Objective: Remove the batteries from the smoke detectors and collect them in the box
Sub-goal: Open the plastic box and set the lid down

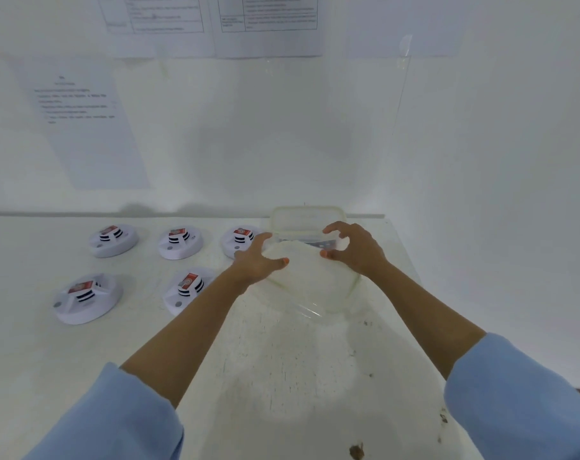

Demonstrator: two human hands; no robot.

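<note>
Several white round smoke detectors lie on the white table [282,376] in two rows at the left, such as one at the back left [113,240] and one at the front left [86,298]. Each shows a red battery [80,287] in its top. A translucent plastic box [307,217] stands at the back right. Its translucent lid [315,280] is tilted over the box, lifted at the far edge. My left hand [258,260] grips the lid's left edge. My right hand [350,249] grips its right edge with curled fingers. Something dark shows in the gap under the lid.
White walls close in behind and to the right, with printed sheets [83,127] taped on them. A clear panel [398,127] stands upright at the table's right side. Dark specks [356,451] mark the table's near right part.
</note>
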